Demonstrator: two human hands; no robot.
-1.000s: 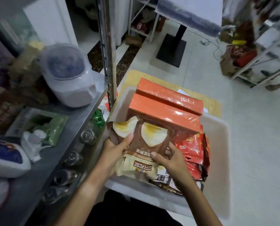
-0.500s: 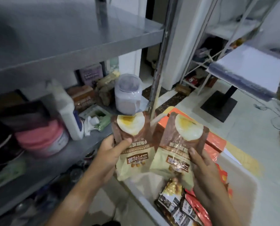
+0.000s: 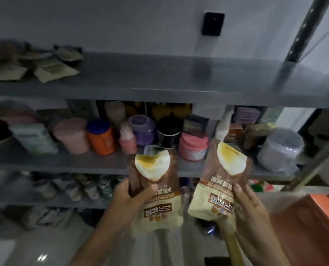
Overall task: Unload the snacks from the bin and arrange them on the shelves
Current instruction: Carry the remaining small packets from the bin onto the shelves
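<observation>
Gripping one snack pouch each, both hands are raised in front of the shelving. The left hand wraps its fingers behind the left pouch, thumb pressed across its front near the middle. The right hand clamps the right pouch along its right edge, thumb on the printed face. Both pouches are flat, glossy film packs, brown at one end with a pale egg-shaped picture, cream at the other with a brown label. Their print reads upside down: the brown ends point up toward the shelves and the cream ends toward the person. Each long axis runs roughly upright; the left pouch leans slightly left, the right pouch slightly right, with a gap between them.

Low at the right lie blurred orange boxes with a shiny wrap.

Behind the pouches runs a grey metal middle shelf, crowded with round tubs and jars: a pink tub, an orange jar with a blue lid, a purple jar, a frosted lidded container at the right. Below it, a lower shelf carries small cans, too blurred to tell apart.

Farther up, the smooth top shelf bears a heap of flat packets at its left end. A perforated metal post rises at the right, and a dark square plate sits on the pale wall.
</observation>
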